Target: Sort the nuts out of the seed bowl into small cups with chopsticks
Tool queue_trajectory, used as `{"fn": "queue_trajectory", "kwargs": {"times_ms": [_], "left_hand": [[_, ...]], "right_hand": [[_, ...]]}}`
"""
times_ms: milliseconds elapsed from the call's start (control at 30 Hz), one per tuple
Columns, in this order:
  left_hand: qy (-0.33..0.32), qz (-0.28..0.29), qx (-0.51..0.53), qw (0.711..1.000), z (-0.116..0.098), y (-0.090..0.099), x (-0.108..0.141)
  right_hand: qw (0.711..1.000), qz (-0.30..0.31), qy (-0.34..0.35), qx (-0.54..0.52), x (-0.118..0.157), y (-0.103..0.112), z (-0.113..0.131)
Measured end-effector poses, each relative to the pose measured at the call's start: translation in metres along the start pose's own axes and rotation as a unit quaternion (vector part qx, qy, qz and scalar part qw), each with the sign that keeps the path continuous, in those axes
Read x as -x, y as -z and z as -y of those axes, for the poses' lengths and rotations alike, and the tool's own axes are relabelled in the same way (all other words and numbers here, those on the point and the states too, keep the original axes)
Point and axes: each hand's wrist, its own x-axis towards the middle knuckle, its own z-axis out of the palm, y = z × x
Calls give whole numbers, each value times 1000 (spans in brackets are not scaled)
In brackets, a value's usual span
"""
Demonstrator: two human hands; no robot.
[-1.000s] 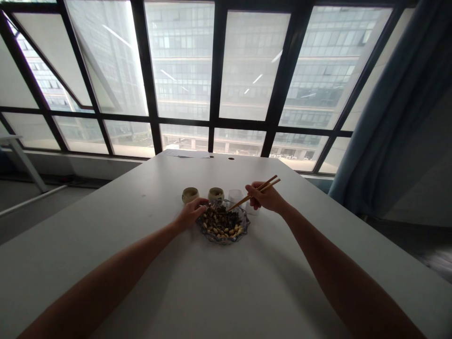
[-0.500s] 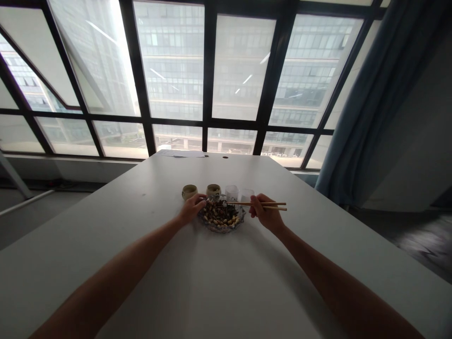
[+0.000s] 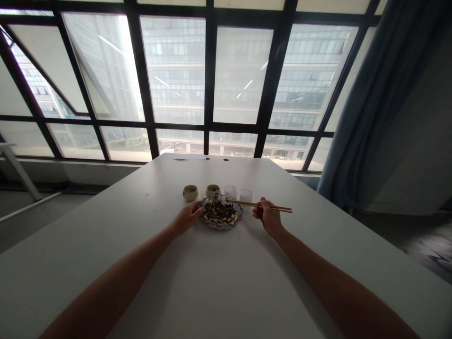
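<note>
A clear glass bowl with a wavy rim stands on the table, holding a mix of dark dried pieces and pale nut-like pieces. My left hand grips the bowl's left rim, its thumb over the edge. To the right of the bowl, my right hand holds a pair of wooden chopsticks. Their tips point left over the bowl's far side. Whether anything is pinched between the tips is too small to tell.
Behind the bowl stand two small beige cups and two clear cups. White paper lies at the white table's far end, before large windows. A blue curtain hangs on the right.
My right hand has shifted slightly right and down, and the chopsticks now slant more, tips higher. My left hand has slid a little left and lower along the bowl's rim. The view has tilted slightly.
</note>
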Motion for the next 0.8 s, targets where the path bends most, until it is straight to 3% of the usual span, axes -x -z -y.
{"fn": "queue_trajectory", "kwargs": {"times_ms": [500,800], "left_hand": [[-12,-1,-42,999,-13,4,2],[-17,0,-48,999,-13,2,0]], "right_hand": [[1000,10,-16,-13,-10,5,3],[994,-39,97,-33,-8,-6,8]]}}
